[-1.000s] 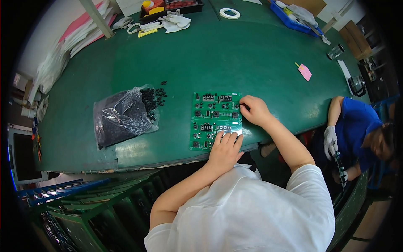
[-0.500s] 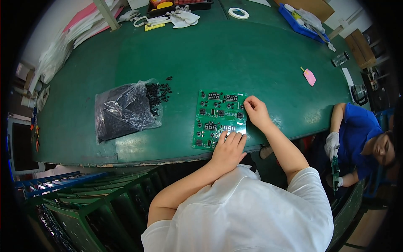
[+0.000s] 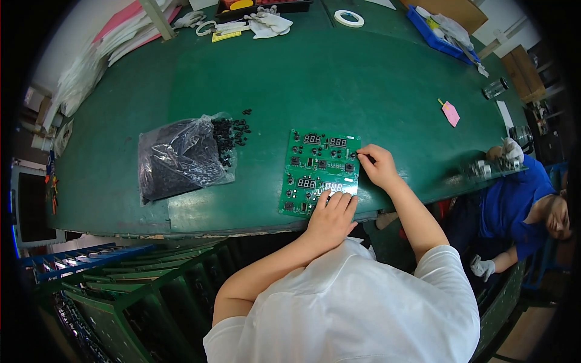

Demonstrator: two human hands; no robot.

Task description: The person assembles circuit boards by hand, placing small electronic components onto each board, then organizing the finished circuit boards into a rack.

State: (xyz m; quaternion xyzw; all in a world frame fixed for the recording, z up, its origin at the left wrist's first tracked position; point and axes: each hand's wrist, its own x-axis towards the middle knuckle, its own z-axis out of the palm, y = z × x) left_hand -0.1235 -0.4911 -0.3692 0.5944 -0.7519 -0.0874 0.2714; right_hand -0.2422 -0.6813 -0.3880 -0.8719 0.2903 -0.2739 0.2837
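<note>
A green circuit board [image 3: 315, 158] with dark display blocks and small black parts lies near the front edge of the green table [image 3: 339, 78]. My left hand [image 3: 331, 213] rests on the board's lower right corner, fingers together, pressing it down. My right hand [image 3: 377, 164] sits at the board's right edge, thumb and forefinger pinched on that edge. Anything between those fingertips is too small to make out. A clear bag of small black parts [image 3: 178, 158] lies left of the board, with several loose black parts [image 3: 233, 130] spilled at its mouth.
A pink note [image 3: 451, 113] lies to the right. At the far edge lie a tape roll [image 3: 349, 18], white gloves [image 3: 270, 23] and a blue tray [image 3: 440, 31]. A co-worker in blue [image 3: 517, 202] sits at the right end. Green crates [image 3: 121, 302] stand below the table's front.
Both hands stay on the board in nearly the same places; the view has shifted slightly. The co-worker on the right now has a gloved hand up at the table edge.
</note>
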